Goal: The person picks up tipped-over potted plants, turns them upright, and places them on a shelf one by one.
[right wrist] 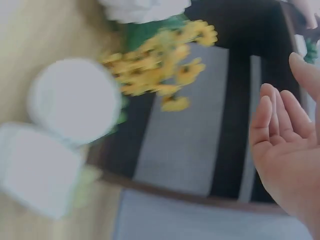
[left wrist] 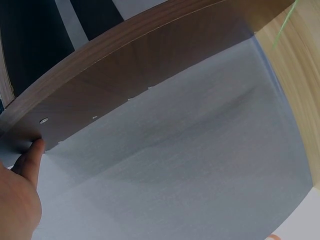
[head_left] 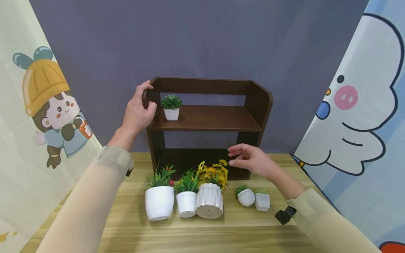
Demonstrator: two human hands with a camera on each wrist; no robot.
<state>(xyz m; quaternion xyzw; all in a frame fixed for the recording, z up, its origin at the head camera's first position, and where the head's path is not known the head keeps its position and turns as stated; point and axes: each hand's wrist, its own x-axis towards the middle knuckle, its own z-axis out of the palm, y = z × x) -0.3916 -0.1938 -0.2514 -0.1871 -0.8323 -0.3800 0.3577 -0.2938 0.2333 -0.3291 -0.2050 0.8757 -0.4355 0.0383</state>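
A dark brown two-tier wooden shelf (head_left: 205,117) stands on the table. At its upper left side panel, my left hand (head_left: 138,110) grips the edge; in the left wrist view a finger (left wrist: 33,162) lies against the panel's outer face. A small succulent in a white square pot (head_left: 172,114) stands at the left of the upper tier. My right hand (head_left: 253,160) hovers before the lower tier's right part, fingers slightly bent, holding nothing. Closest to it are the yellow flowers (head_left: 218,172) in a ribbed white pot (head_left: 209,202), tilted with its underside showing.
Left of the ribbed pot are a white pot with a red-flowered plant (head_left: 159,203) and a smaller white pot with a green plant (head_left: 186,203). To the right sit a round white succulent pot (head_left: 246,197) and a small angular white pot (head_left: 262,202). Printed curtains hang either side.
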